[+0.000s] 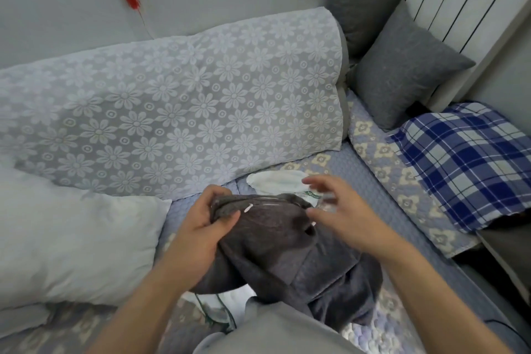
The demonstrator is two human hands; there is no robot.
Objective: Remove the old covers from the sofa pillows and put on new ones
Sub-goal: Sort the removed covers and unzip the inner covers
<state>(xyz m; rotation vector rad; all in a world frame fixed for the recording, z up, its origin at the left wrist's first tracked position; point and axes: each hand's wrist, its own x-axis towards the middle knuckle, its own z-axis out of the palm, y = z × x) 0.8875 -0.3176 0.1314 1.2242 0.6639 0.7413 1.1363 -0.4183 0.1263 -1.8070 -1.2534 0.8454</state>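
A dark grey pillow cover (267, 241) lies bunched on the quilted sofa seat (370, 178) directly in front of the person, with a white pillow insert (275, 182) showing at its far open edge. The left hand (201, 227) grips the cover's left corner, thumb and fingers curled round the fabric. The right hand (336, 207) hovers just over the opening, fingers spread and loose, holding nothing. A bare white pillow (71, 241) rests to the left; two grey pillows (402, 66) and a blue plaid cloth (465, 158) sit to the right.
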